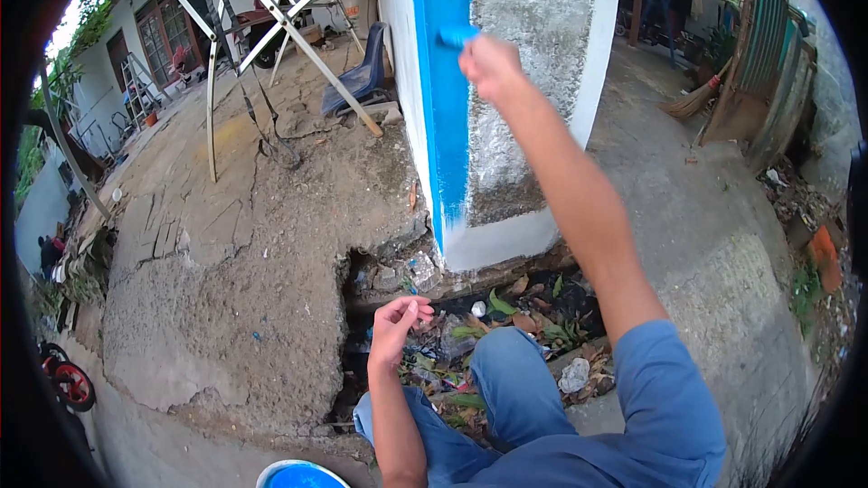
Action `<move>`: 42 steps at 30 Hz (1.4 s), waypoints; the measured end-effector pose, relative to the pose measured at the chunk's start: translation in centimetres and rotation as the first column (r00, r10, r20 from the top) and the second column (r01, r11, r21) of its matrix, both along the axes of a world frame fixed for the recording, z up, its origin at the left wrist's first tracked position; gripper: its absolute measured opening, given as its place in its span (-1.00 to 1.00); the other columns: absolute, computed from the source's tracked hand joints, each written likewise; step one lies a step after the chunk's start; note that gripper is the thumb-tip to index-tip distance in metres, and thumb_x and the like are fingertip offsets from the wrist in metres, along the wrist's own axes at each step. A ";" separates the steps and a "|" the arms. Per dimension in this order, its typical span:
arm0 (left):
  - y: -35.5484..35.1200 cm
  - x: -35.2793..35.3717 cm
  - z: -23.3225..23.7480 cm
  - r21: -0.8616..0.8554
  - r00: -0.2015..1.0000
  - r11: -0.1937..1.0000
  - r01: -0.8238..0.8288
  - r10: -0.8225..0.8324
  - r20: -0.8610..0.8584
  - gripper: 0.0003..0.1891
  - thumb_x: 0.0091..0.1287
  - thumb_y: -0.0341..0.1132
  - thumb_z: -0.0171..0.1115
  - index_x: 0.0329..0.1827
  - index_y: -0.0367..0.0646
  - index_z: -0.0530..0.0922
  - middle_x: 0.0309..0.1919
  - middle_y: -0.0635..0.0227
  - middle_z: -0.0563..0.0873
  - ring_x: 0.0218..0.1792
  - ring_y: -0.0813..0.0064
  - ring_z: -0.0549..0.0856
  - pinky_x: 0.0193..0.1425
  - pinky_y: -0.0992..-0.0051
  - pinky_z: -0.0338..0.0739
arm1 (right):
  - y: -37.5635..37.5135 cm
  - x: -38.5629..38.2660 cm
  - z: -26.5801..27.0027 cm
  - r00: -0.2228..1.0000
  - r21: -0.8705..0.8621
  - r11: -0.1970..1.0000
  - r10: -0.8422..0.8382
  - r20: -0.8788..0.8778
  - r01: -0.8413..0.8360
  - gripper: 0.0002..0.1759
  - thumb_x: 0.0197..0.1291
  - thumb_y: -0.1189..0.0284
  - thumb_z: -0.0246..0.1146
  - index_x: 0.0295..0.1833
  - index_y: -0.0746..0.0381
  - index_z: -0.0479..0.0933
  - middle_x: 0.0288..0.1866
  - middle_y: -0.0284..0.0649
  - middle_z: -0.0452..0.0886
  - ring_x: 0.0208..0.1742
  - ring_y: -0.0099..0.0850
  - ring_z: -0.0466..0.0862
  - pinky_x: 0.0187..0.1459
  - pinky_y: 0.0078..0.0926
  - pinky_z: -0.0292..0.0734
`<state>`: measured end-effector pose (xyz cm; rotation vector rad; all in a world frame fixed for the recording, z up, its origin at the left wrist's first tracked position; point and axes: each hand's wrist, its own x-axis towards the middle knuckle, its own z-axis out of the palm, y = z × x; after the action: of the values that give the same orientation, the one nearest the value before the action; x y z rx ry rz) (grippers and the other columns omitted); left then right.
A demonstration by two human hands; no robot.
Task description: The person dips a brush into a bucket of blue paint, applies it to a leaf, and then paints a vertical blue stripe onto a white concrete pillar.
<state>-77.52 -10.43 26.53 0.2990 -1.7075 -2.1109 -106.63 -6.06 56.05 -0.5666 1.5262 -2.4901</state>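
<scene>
My right hand (pixel 491 66) is closed around a blue paintbrush (pixel 459 35) and holds it high against the pillar's blue-painted strip (pixel 446 117). The brush's head is partly lost against the blue paint. Bare rough grey concrete (pixel 515 140) runs beside that strip, with a white border (pixel 497 243) along the pillar's base. Lower down, my left hand (pixel 396 327) hovers over the littered ditch, fingers loosely bent and somewhat apart, with nothing visible in it. A paint bucket (pixel 269 473) with a white rim and blue paint inside stands at the bottom edge.
Below the pillar, a broken-edged ditch holds leaves (pixel 500 305), rubbish and a pale stone (pixel 574 376). A blue plastic chair (pixel 362 72) and white crossed metal legs (pixel 287 23) stand at upper left. A broom (pixel 694 99) leans at right near a fence (pixel 755 63).
</scene>
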 end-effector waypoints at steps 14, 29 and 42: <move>-0.1 1.6 1.2 -0.014 0.996 0.997 -0.075 0.075 -0.045 -0.76 0.36 -0.31 0.11 -0.10 -0.33 0.60 -0.30 0.27 0.71 -0.32 0.59 0.65 -0.29 0.63 0.43 | -1.7 -3.7 8.2 0.981 -0.117 0.992 -0.057 -0.186 0.035 -0.75 0.08 0.54 0.07 -0.64 0.30 0.35 -0.70 -0.19 0.42 -0.76 -0.50 0.34 -0.76 -0.47 0.05; 0.3 1.3 1.5 0.005 0.997 0.997 -0.071 0.071 -0.005 -0.78 0.35 -0.33 0.14 -0.11 -0.31 0.61 -0.30 0.26 0.72 -0.32 0.56 0.66 -0.28 0.61 0.44 | 1.4 1.2 -40.0 0.813 0.351 0.935 -0.160 0.559 -0.058 -0.78 0.15 0.52 0.13 -0.55 0.27 0.38 -0.66 -0.22 0.43 -0.77 -0.48 0.39 -0.81 -0.51 0.10; -0.2 0.0 0.8 -0.012 0.998 0.998 -0.058 0.057 -0.016 -0.75 0.37 -0.29 0.10 -0.11 -0.32 0.60 -0.29 0.26 0.71 -0.33 0.56 0.66 -0.28 0.63 0.44 | 2.1 -2.1 -13.2 0.925 0.067 0.975 0.180 0.335 -0.214 -0.97 0.10 0.66 -0.01 -0.36 0.35 0.32 -0.63 -0.21 0.33 -0.76 -0.60 0.22 -0.83 -0.66 -0.07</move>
<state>-77.53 -10.62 27.29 0.3233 -1.6825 -2.0554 -108.71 -4.00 42.87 -0.2564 1.3835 -2.2050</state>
